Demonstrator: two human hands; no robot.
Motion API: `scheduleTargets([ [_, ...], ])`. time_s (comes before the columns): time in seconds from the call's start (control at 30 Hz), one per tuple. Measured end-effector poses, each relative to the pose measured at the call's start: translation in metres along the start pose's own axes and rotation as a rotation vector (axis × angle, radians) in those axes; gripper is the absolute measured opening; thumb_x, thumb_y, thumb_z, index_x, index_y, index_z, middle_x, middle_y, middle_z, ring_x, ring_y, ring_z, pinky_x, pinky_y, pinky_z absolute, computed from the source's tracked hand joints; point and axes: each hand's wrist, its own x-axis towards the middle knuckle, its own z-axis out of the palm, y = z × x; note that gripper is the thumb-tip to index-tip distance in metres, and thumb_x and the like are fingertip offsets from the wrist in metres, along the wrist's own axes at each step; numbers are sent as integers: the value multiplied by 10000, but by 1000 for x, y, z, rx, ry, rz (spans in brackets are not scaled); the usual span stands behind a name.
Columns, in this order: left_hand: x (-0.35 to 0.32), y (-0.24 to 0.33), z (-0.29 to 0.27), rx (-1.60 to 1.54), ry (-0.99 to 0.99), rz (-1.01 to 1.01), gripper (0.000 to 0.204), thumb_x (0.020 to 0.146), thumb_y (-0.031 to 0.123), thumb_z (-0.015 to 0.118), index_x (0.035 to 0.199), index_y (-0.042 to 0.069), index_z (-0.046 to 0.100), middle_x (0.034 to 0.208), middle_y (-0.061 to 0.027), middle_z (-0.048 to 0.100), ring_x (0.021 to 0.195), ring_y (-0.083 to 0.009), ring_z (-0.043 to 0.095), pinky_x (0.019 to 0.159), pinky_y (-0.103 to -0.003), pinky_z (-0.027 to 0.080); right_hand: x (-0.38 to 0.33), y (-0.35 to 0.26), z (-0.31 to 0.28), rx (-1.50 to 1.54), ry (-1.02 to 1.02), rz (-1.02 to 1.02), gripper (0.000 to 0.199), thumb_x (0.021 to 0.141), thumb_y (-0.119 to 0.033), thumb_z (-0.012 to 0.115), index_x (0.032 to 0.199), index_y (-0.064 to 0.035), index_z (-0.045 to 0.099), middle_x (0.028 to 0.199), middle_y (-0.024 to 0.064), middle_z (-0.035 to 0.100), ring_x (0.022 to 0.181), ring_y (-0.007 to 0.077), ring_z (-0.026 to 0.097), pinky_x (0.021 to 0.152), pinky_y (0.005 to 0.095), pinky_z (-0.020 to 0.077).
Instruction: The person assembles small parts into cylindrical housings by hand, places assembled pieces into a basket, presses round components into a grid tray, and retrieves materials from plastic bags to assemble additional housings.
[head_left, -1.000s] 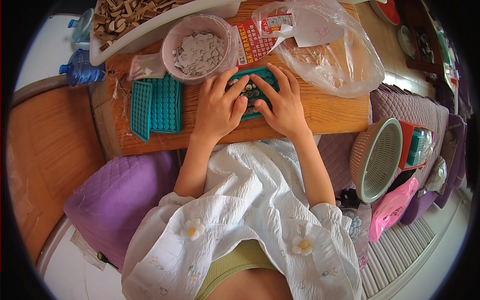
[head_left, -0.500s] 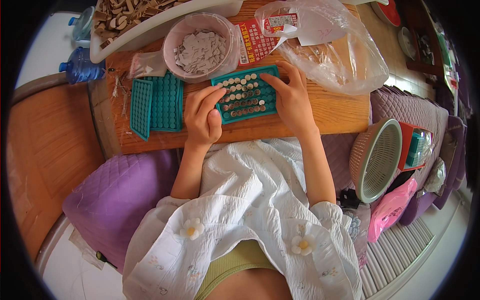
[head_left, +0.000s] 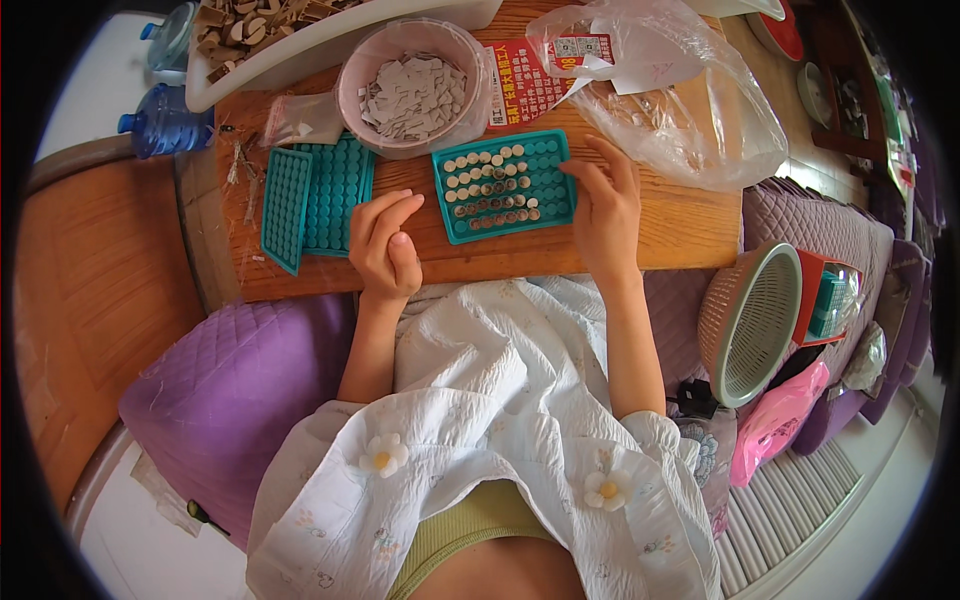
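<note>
Risk first: small round pale discs (head_left: 487,176) sitting loose in the pockets of the teal rectangular plastic grid tray (head_left: 505,184), likely to hop out and roll off the wooden plank counter (head_left: 660,225) if the tray gets nudged or tipped. Right hand (head_left: 605,205) resting at the tray's right edge, fingers spread and open, fingertips touching the rim, gripping nothing; a sideways push from here could slide the whole tray toward the pink round plastic bowl of grey cut pieces (head_left: 412,90) just behind it. Left hand (head_left: 385,245) loosely curled just left of the tray, fingers bent inward; whether anything is pinched inside, cannot tell. Clear crinkled plastic bag (head_left: 690,100) lying close on the right, apt to snag a wrist.

Tray itself: flat on the counter, slightly skewed, its left and lower rows mostly filled with discs, upper right pockets bare. Two further teal grid trays (head_left: 315,195) lying overlapped at the left, well apart from the right hand, apparently unfilled.
</note>
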Motion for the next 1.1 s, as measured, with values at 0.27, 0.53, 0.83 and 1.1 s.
scheduleTargets([
  [0.27,-1,3,5,-28,-26,23,358,890,234,379,923,-1,647,951,-136,614,828,-275,573,730,-350,458,-10,0,-4,-65,-3,-65,265,654,92,554,855,-55,643,1134,119,539,1073,327,489,876,403,441],
  [0.53,-3,4,7,-49,-72,45,331,883,209,394,928,-6,642,951,-143,612,830,-285,575,732,-357,465,-21,-2,-6,-59,-36,-106,265,655,91,559,862,-54,638,1113,121,549,1062,332,492,879,409,436],
  [0.83,0,8,8,-36,-91,47,355,894,236,385,928,-8,639,957,-153,611,827,-299,583,737,-365,470,-43,-2,-30,-65,-57,-27,258,690,72,573,908,-52,636,1105,121,552,1044,329,497,878,402,421],
  [1.1,3,22,14,-52,-144,92,368,897,236,371,938,-16,635,948,-161,608,826,-299,589,726,-363,477,-105,43,-141,-889,386,379,436,810,-150,585,1219,-45,477,1161,200,524,1087,345,492,911,417,389],
])
